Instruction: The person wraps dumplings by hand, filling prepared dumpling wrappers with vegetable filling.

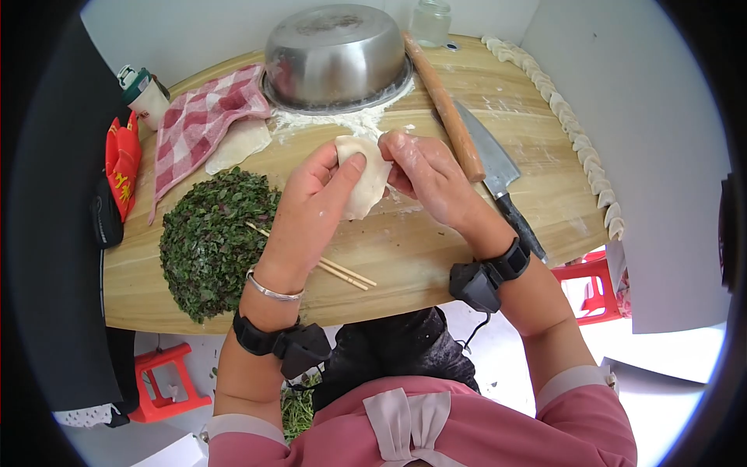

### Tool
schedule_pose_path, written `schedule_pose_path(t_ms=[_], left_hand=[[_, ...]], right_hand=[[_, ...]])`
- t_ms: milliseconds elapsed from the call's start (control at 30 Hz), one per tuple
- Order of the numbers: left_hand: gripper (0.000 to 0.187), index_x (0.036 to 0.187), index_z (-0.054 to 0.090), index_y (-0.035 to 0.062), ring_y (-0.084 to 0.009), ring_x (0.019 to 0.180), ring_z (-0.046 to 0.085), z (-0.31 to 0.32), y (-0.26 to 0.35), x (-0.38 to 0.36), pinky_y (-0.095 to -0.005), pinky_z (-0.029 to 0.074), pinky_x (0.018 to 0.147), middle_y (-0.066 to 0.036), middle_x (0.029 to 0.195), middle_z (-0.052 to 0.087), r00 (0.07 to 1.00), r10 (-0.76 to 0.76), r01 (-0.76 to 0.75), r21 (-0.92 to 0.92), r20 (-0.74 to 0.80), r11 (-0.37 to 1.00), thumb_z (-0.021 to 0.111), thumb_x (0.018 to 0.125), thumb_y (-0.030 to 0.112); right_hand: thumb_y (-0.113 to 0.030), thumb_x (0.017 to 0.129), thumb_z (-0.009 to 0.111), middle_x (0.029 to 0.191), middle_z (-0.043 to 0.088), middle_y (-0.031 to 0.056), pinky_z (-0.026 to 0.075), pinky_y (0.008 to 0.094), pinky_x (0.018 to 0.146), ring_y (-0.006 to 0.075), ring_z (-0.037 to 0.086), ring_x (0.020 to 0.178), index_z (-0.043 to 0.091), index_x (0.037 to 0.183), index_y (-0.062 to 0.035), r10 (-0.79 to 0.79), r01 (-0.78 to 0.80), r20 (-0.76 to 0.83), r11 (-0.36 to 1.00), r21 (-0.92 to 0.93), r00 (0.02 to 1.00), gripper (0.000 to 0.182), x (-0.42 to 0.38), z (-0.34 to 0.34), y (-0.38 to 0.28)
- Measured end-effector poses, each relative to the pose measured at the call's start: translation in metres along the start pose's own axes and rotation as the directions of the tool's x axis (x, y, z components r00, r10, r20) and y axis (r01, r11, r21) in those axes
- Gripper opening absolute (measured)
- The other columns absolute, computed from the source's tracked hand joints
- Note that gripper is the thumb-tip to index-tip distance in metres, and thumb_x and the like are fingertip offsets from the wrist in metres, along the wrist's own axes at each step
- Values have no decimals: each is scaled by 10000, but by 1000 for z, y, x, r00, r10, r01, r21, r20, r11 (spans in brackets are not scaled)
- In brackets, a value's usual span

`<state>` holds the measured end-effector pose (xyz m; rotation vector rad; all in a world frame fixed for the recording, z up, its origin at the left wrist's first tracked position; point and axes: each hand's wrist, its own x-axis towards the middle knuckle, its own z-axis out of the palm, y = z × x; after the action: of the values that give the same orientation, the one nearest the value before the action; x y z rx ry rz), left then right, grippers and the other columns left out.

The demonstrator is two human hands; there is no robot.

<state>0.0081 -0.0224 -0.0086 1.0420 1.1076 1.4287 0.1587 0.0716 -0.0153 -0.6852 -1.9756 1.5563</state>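
A thin, pale dough wrapper (369, 187) hangs above the wooden table, in the middle of the head view. My left hand (315, 191) grips it from the left, the thumb lying across its face and the fingers behind. At the wrapper's upper right edge, my right hand (432, 173) is closed in a pinch, with flour on its fingers. The wrapper looks slightly folded along its edge; what lies behind it is hidden. Left of my left forearm is a big mound of chopped greens (210, 241), with a pair of chopsticks (342, 272) sticking out under my wrist.
An upturned metal basin (334, 58) sits in flour at the back. A rolling pin (447, 109) lies beside a cleaver (490, 152) on the right. Dumplings (572, 124) line the right edge. A checked cloth (204, 121) partly covers more dough. A glass jar (430, 23) stands behind.
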Motion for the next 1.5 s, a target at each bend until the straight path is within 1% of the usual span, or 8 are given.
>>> schedule_pose_path(t_ms=[167,400,467,767,1000,1067,1267,1500], left_hand=[[223,1088,575,-16,-40,792,552,-3,-4,1,-206,455,688,-4,924,622,1000,21,-21,-24,-7,999,534,943,150],[177,983,634,-6,-24,707,527,-10,-1,1,-181,422,617,14,842,613,1000,-27,28,-59,16,998,621,890,144],[176,989,632,2,-27,682,523,-10,-4,3,-180,413,596,13,825,609,1000,-28,27,-56,-9,998,626,886,144],[184,987,626,28,-29,622,506,-10,-4,3,-172,383,536,13,773,598,999,-14,11,-69,-42,998,656,867,165],[173,966,630,25,-41,617,522,-9,-5,3,-184,394,533,7,770,615,998,-17,11,-99,-61,995,666,862,159],[179,972,630,21,-44,620,530,-10,-5,4,-186,398,535,1,779,623,997,-4,-4,-99,-79,995,668,860,157],[199,987,629,11,-51,617,546,-10,-6,4,-191,411,533,-10,796,638,992,16,-27,-92,-122,995,673,857,154],[192,973,623,18,-50,606,549,-12,-5,3,-193,414,514,-11,790,638,998,-42,40,-54,-37,998,665,865,171]], right_hand=[[-157,913,511,643,459,91,376,309,539,151,412,562,479,796,5,-339,324,-58,929,-178,939,203,-1,11,-6],[-177,912,514,632,438,82,350,306,527,146,395,576,479,758,2,-272,242,-112,943,-228,956,239,-2,4,-7],[-215,918,507,623,432,75,349,308,537,148,392,583,479,747,2,-44,44,-17,999,3,999,277,-3,-1,-6],[-185,916,502,630,444,103,374,327,557,165,419,593,496,781,4,-339,320,-15,901,-293,941,232,0,4,-8],[-200,918,517,629,439,93,370,328,551,155,412,591,498,783,2,-280,261,-46,934,-245,959,244,-3,3,-10],[-213,920,523,626,433,89,377,325,556,147,409,594,504,779,-2,-68,68,-9,996,-50,998,256,-2,-1,-8],[-169,903,518,638,490,139,397,350,567,219,464,590,514,817,1,-329,309,0,888,-342,944,190,1,2,-5],[-163,899,511,657,509,177,407,367,581,279,470,591,515,831,2,-347,321,0,869,-376,938,178,-1,3,-10]])
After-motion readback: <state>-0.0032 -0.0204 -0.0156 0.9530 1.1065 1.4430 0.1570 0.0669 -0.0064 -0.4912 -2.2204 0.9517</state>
